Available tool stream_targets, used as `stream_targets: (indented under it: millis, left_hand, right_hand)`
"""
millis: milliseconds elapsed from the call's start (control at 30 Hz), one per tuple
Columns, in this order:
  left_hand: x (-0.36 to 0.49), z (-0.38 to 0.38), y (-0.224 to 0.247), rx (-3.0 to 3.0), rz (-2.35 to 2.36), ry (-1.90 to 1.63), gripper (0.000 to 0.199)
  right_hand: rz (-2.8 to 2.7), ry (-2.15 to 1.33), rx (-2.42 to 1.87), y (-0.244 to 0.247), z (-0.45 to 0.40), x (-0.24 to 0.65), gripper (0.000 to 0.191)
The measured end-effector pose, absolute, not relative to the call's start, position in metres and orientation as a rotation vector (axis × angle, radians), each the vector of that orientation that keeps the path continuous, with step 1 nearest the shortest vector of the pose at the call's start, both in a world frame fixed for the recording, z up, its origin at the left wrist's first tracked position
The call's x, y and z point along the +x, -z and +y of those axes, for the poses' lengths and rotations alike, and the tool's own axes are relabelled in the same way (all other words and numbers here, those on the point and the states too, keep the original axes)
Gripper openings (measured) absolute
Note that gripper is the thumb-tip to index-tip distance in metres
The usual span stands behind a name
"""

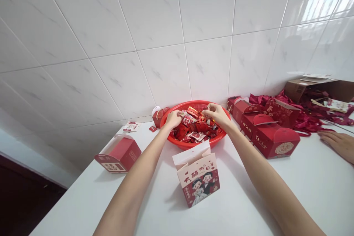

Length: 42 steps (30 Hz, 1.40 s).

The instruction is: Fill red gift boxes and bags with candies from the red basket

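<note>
Both my hands reach into a red plastic basket [198, 145] heaped with red wrapped candies [197, 136]. On its left side my left hand [173, 120] is closed, fingertips pinching a red-and-white wrapped candy [188, 119]. My right hand [217, 114] is at the right side, thumb and fingers pinched together over the heap; whatever is between them is too small to make out. In front of the basket, between my forearms, a cream-and-red gift box [198, 180] printed with a cartoon couple stands upright with its top open.
At left sits a red gift box [118, 154], near a printed card [132, 127]. Several red boxes [272, 136] line the right, beside dark red ribbons [306, 120] and a cardboard carton [297, 87]. Another person's hand [339, 143] rests at the right edge. Behind is a tiled wall [207, 66].
</note>
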State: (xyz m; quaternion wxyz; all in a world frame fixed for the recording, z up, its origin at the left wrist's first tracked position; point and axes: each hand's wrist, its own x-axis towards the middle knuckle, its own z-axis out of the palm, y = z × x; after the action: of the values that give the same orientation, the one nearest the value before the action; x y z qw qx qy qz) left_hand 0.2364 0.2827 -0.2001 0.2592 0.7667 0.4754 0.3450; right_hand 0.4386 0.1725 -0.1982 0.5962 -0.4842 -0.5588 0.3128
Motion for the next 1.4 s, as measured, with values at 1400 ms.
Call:
stream_targets:
  millis: [1400]
  left_hand:
    - [0.252, 0.247, 0.191, 1.809, 0.537, -0.613, 0.042]
  right_hand:
    - [-1.077, -0.877, -1.105, 0.202, 0.183, 0.442, 0.046]
